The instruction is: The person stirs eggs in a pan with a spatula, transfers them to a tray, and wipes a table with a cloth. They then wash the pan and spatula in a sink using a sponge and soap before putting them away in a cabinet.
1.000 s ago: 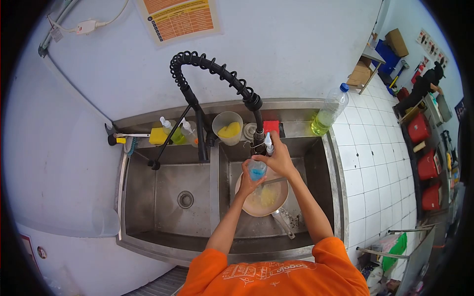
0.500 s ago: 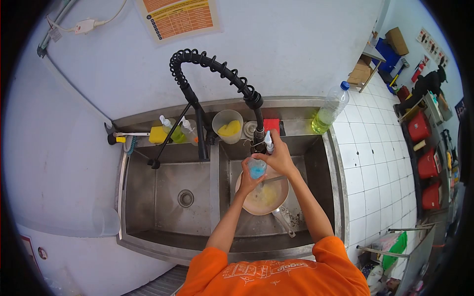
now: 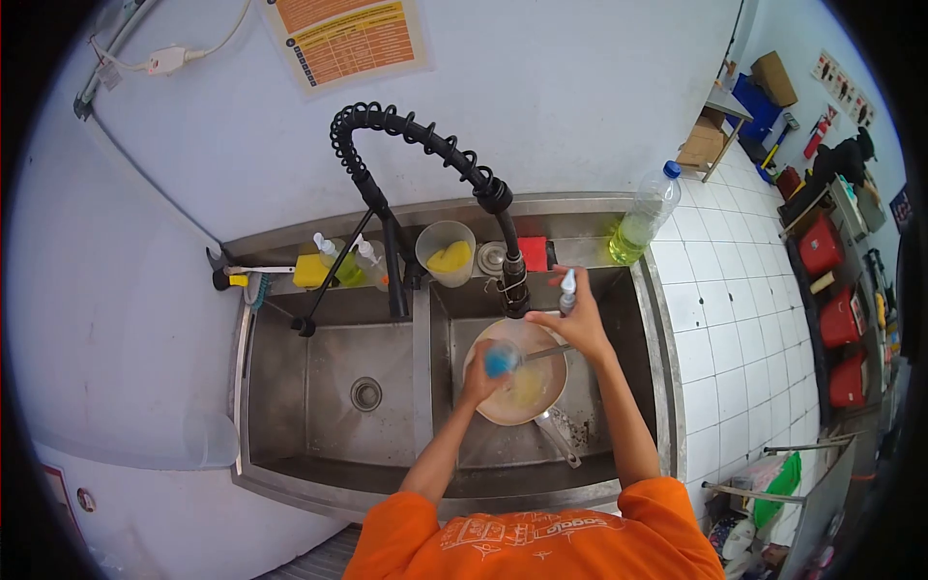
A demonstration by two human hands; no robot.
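In my left hand (image 3: 478,375) is a small clear bottle with blue contents (image 3: 501,359), blurred by motion above the right basin. My right hand (image 3: 583,324), off to the right, holds a white-tipped pump top (image 3: 567,290) by its fingers, with thumb and index finger spread apart. A gap separates the bottle from the pump top. Below both hands a pale frying pan (image 3: 527,391) lies in the right basin, its metal handle (image 3: 559,440) toward the lower right. Yellowish residue or water shows in the pan. A thin grey bar (image 3: 548,353) crosses it, partly hidden.
A black spring-neck faucet (image 3: 425,130) arches over the sink. Along the back ledge stand pump bottles (image 3: 343,261), a tub (image 3: 454,230) with something yellow inside, a red packet (image 3: 533,253) and a large bottle of green liquid (image 3: 643,217). The left basin (image 3: 333,367) has a drain.
My hands have moved apart. My right hand has shifted right with the pump top, away from the bottle, while my left hand has lowered slightly with the bottle.
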